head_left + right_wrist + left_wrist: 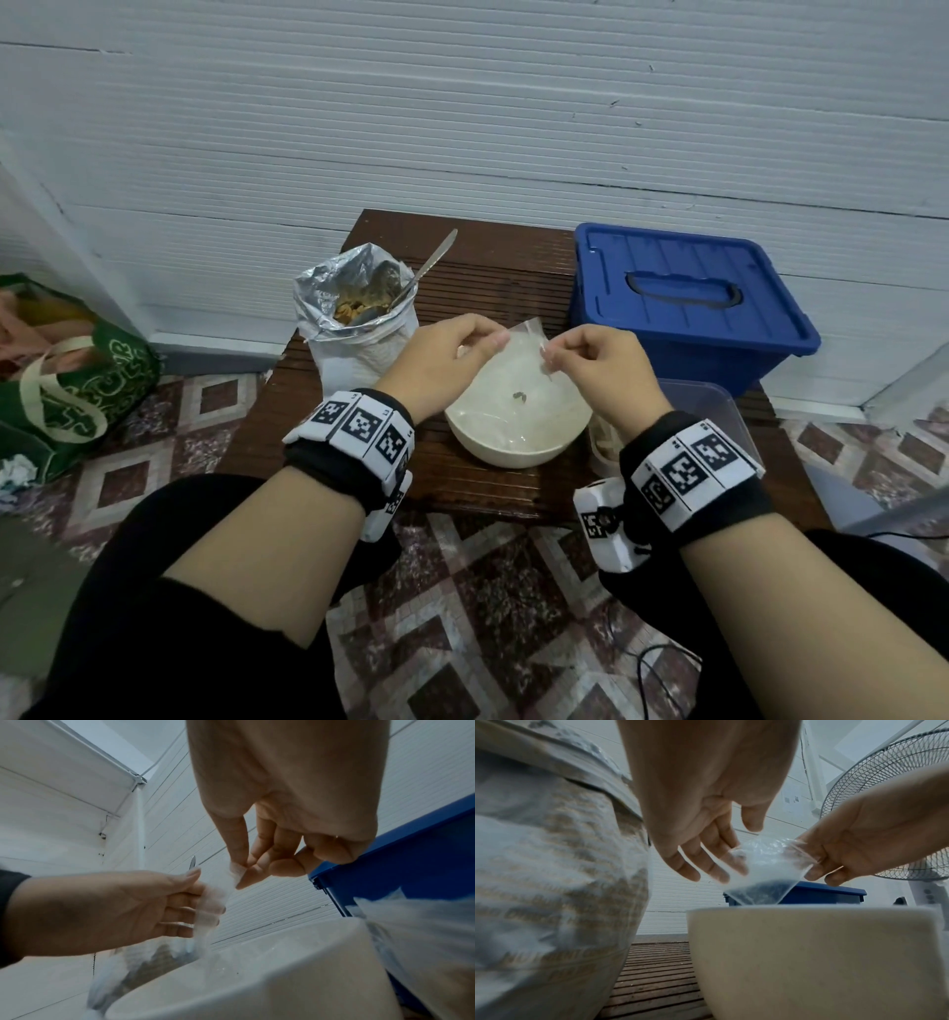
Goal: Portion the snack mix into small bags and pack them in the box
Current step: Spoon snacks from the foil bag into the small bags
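Small clear bag (518,370) over bowl (513,447), top edge pinched between left hand (441,360) and right hand (601,365) fingers

I count one small clear bag (518,370) between my two hands, left (441,360) and right (601,370). There is one cream bowl (513,447), one foil snack-mix sack (354,318) with one spoon (426,267), one blue box (688,303), one clear tub (719,411), one green tote (77,380) and one fan (895,801).

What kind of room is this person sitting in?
Probably a room at home, not a shop or factory: patterned floor tiles, a low wooden table against a white panelled wall, and a standing fan.
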Tool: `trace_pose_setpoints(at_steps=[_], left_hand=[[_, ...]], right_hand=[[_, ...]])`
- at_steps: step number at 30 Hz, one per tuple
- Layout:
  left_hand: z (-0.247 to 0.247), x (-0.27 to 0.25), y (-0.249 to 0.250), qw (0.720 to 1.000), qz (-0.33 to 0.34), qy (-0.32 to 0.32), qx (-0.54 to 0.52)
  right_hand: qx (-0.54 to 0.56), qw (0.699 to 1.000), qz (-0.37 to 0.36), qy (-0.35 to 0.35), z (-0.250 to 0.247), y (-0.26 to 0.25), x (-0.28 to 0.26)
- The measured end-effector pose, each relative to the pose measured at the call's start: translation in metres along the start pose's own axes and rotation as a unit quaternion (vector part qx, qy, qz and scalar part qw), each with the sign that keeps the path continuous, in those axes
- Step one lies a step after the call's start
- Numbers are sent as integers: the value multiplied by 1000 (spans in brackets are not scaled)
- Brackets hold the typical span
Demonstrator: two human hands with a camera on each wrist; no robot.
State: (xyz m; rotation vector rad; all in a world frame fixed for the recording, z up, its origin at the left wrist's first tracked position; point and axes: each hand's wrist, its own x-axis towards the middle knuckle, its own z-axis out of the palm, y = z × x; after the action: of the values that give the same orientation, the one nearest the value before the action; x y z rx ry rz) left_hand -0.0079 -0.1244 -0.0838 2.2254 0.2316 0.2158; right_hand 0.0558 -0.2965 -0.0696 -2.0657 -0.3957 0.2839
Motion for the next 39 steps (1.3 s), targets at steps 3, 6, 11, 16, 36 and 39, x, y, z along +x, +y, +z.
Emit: trace_pose_setpoints(at_steps=[3, 6, 11, 16, 36, 39], left_hand=[[4, 0, -3, 1000, 20, -4, -6], [7, 0, -5, 992, 96, -7, 80], [11, -1, -1, 976, 154, 24, 153], [12, -3, 0, 977, 166, 52, 121], [9, -4, 1, 988, 136, 41, 64], [8, -3, 2, 990, 122, 53, 45]], right_hand=[[43, 999, 15, 16, 0, 0, -1], [80, 996, 31, 20, 2, -1, -3], [113, 993, 37, -13, 5, -4, -7], [101, 994, 40, -16, 5, -3, -6], [3, 995, -96, 8, 8, -6, -8], [30, 996, -81, 17, 10, -6, -8]])
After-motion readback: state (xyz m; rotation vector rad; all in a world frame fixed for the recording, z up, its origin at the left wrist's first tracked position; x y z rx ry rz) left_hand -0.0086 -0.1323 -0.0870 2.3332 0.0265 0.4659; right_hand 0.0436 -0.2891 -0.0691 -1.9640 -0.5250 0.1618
